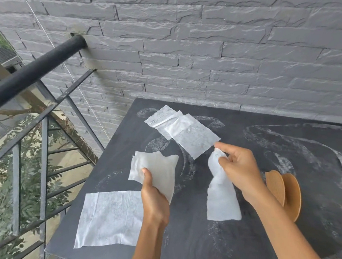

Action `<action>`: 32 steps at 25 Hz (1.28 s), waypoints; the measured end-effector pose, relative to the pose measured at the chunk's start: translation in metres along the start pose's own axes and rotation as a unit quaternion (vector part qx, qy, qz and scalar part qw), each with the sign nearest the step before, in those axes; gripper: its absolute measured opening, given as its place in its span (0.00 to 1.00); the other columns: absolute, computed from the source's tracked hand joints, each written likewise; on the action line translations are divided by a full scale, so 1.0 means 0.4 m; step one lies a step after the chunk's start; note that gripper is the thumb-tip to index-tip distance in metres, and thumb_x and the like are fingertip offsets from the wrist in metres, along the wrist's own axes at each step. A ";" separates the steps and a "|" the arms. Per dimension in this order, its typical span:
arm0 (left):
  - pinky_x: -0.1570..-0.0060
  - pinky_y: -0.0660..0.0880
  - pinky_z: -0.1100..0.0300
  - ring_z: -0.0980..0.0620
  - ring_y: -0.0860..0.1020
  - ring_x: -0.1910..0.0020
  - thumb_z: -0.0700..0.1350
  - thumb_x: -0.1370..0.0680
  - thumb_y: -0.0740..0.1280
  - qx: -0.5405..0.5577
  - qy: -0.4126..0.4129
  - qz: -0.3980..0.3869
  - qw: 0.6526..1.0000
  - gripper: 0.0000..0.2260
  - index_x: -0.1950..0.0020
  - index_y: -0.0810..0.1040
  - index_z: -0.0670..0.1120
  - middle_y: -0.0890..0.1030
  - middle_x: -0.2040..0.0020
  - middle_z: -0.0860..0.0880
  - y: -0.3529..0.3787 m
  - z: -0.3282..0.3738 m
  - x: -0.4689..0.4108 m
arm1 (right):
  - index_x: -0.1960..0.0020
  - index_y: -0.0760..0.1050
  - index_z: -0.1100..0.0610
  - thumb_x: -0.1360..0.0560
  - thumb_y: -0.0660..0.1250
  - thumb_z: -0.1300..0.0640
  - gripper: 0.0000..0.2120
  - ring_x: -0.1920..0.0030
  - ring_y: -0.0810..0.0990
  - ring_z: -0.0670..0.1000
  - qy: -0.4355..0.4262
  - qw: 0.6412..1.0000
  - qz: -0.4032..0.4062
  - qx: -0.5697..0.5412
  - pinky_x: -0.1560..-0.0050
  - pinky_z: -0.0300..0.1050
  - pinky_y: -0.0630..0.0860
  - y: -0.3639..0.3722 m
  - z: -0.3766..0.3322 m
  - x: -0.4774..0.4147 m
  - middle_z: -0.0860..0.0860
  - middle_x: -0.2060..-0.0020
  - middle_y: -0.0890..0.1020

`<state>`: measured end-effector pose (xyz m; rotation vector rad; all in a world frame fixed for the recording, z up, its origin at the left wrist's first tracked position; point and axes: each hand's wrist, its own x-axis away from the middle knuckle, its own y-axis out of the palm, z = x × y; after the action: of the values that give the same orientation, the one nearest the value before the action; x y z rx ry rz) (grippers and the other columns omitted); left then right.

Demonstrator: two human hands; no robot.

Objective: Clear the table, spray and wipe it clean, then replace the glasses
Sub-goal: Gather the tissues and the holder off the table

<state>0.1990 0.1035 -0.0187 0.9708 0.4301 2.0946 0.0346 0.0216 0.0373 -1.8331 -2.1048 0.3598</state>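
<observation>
Dark slate surface [199,242] on a balcony, set against a grey stone wall [219,39] and beside a black railing [23,77], streaked with pale drying wipe marks that suggest spraying and wiping are under way. Nearest, one white wipe [109,218] lies flat at the left front edge, apparently spread to dry or set aside. The left hand [154,196] pinches a crumpled wipe [155,171] by thumb and fingers; the right hand [241,168] grips a twisted wipe [221,191] hanging down to the surface, probably being separated for use. A wooden holder [286,193] stands just right of that forearm. Farther back, overlapping wipes [183,130] rest near the wall. No glasses are visible; the surface seems cleared.
</observation>
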 end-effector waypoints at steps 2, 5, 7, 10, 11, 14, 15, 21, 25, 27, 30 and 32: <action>0.27 0.61 0.50 0.49 0.74 0.34 0.61 0.20 0.52 -0.020 -0.022 -0.020 0.999 0.25 0.41 0.80 0.47 0.80 0.38 0.47 0.006 -0.022 0.012 | 0.38 0.78 0.54 0.28 0.61 0.69 0.22 0.76 0.67 0.38 -0.005 1.000 -0.005 -0.003 0.72 0.26 0.65 0.024 -0.033 -0.012 0.49 0.67 0.76; 0.39 0.72 0.49 0.47 0.80 0.41 0.60 0.19 0.50 -0.009 -0.056 -0.078 0.995 0.26 0.41 0.81 0.45 0.82 0.42 0.43 0.013 -0.046 0.036 | 0.36 0.76 0.56 0.27 0.63 0.66 0.20 0.57 0.79 0.41 -0.022 1.000 0.001 0.021 0.54 0.30 0.70 0.084 -0.087 -0.016 0.50 0.46 0.82; 0.48 0.78 0.52 0.47 0.82 0.45 0.59 0.19 0.49 -0.008 -0.075 -0.093 0.993 0.27 0.39 0.79 0.43 0.83 0.44 0.41 0.021 -0.051 0.049 | 0.35 0.74 0.58 0.26 0.63 0.64 0.20 0.45 0.79 0.49 -0.053 0.997 -0.031 0.036 0.48 0.30 0.68 0.142 -0.112 0.000 0.52 0.40 0.80; 0.58 0.81 0.57 0.49 0.84 0.51 0.57 0.19 0.51 0.000 -0.074 -0.095 0.993 0.24 0.41 0.80 0.43 0.84 0.48 0.43 0.026 -0.057 0.057 | 0.30 0.67 0.59 0.23 0.63 0.58 0.22 0.41 0.77 0.57 -0.058 0.985 -0.155 0.049 0.37 0.45 0.70 0.230 -0.129 0.029 0.59 0.39 0.78; 0.58 0.81 0.57 0.49 0.84 0.51 0.61 0.21 0.53 0.018 -0.066 -0.097 0.993 0.25 0.40 0.80 0.45 0.84 0.47 0.44 0.024 -0.054 0.061 | 0.29 0.65 0.59 0.21 0.61 0.56 0.22 0.38 0.75 0.58 -0.049 0.981 -0.182 0.047 0.36 0.52 0.71 0.248 -0.128 0.034 0.60 0.38 0.77; 0.56 0.81 0.55 0.48 0.83 0.46 0.67 0.29 0.57 0.077 -0.051 -0.126 0.988 0.30 0.39 0.79 0.48 0.83 0.43 0.44 0.014 -0.043 0.066 | 0.30 0.66 0.60 0.19 0.56 0.56 0.19 0.37 0.75 0.58 -0.032 0.980 -0.196 0.003 0.39 0.58 0.74 0.258 -0.112 0.030 0.58 0.37 0.75; 0.56 0.81 0.54 0.47 0.83 0.46 0.65 0.27 0.58 0.073 -0.047 -0.133 0.987 0.27 0.40 0.80 0.47 0.83 0.43 0.43 0.010 -0.043 0.065 | 0.32 0.68 0.60 0.19 0.56 0.58 0.17 0.40 0.77 0.56 -0.022 0.980 -0.197 -0.028 0.42 0.56 0.77 0.254 -0.103 0.029 0.56 0.40 0.76; 0.58 0.81 0.55 0.48 0.85 0.53 0.52 0.19 0.56 0.014 -0.081 -0.074 0.994 0.19 0.47 0.83 0.43 0.85 0.49 0.43 -0.009 -0.031 0.037 | 0.49 0.78 0.57 0.22 0.59 0.63 0.10 0.53 0.81 0.50 -0.022 0.995 -0.077 -0.067 0.50 0.51 0.80 0.201 0.011 -0.052 0.50 0.53 0.81; 0.49 0.76 0.51 0.49 0.85 0.54 0.52 0.19 0.57 0.005 -0.066 -0.036 0.997 0.16 0.45 0.80 0.44 0.86 0.51 0.45 -0.022 0.001 0.004 | 0.48 0.78 0.61 0.24 0.60 0.64 0.10 0.48 0.79 0.56 -0.029 0.985 -0.034 0.164 0.46 0.48 0.76 0.150 0.160 -0.201 0.56 0.49 0.82; 0.45 0.75 0.50 0.48 0.84 0.52 0.51 0.19 0.58 0.012 -0.067 -0.024 0.997 0.15 0.44 0.80 0.45 0.85 0.49 0.45 -0.030 0.012 -0.015 | 0.43 0.76 0.62 0.23 0.59 0.64 0.12 0.43 0.77 0.58 -0.072 0.946 -0.088 0.302 0.45 0.50 0.75 0.140 0.226 -0.275 0.57 0.45 0.79; 0.47 0.75 0.50 0.48 0.85 0.53 0.51 0.20 0.59 0.026 -0.067 -0.012 0.997 0.15 0.45 0.81 0.46 0.85 0.48 0.45 -0.041 0.022 -0.043 | 0.41 0.75 0.62 0.24 0.57 0.67 0.14 0.40 0.73 0.59 -0.138 0.867 -0.148 0.455 0.46 0.52 0.73 0.142 0.293 -0.376 0.58 0.45 0.78; 0.50 0.76 0.51 0.49 0.85 0.54 0.50 0.20 0.59 0.027 -0.062 0.001 0.998 0.15 0.48 0.83 0.46 0.86 0.49 0.45 -0.050 0.025 -0.063 | 0.42 0.74 0.62 0.24 0.58 0.67 0.13 0.41 0.72 0.58 -0.169 0.828 -0.163 0.509 0.44 0.51 0.71 0.151 0.322 -0.423 0.57 0.45 0.76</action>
<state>0.2269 0.0971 -0.0363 1.1272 0.4246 2.0207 0.0582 -0.1343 -0.1177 -0.7945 -1.7524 1.4512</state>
